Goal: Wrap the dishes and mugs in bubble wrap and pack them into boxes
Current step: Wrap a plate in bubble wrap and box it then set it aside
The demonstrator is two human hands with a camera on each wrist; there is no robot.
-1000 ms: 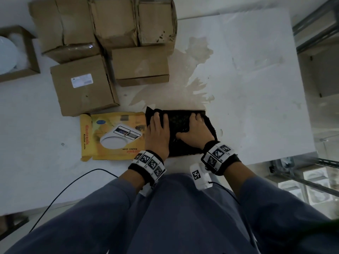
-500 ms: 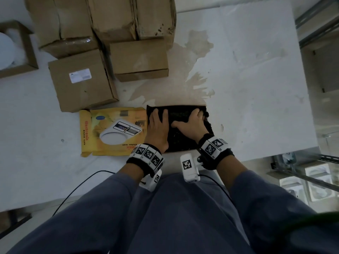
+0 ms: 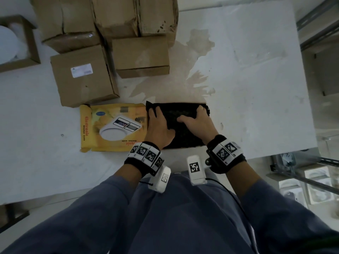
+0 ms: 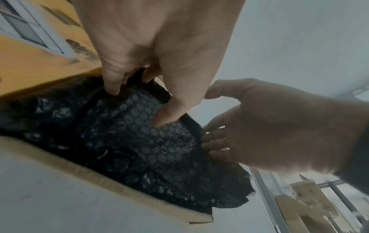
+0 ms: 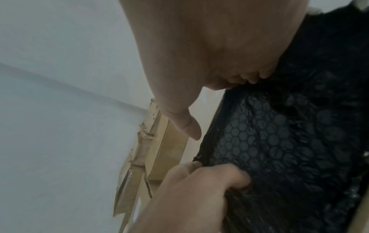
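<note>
A bundle of black bubble wrap (image 3: 180, 110) lies on the white table (image 3: 256, 107) close to its front edge. In the left wrist view the bubble wrap (image 4: 129, 149) fills a shallow cardboard box (image 4: 99, 181). What it covers is hidden. My left hand (image 3: 156, 118) is on its left part and pinches a fold at the far edge between thumb and fingers (image 4: 165, 116). My right hand (image 3: 197, 120) curls its fingers over the far right edge of the bubble wrap (image 5: 279, 141), with its thumb (image 5: 189, 126) sticking out free.
A yellow kitchen-scale box (image 3: 111, 127) lies flat against the bundle's left side. Several closed cardboard boxes (image 3: 82, 76) stand behind it. An open box with a white dish (image 3: 11, 43) is far left. A brown stain (image 3: 192, 70) marks the table. Metal shelving (image 3: 321, 24) stands right.
My right hand has slid from the middle of the wrap to its far right edge and curled over it. My left hand has reached further, up to the far left corner.
</note>
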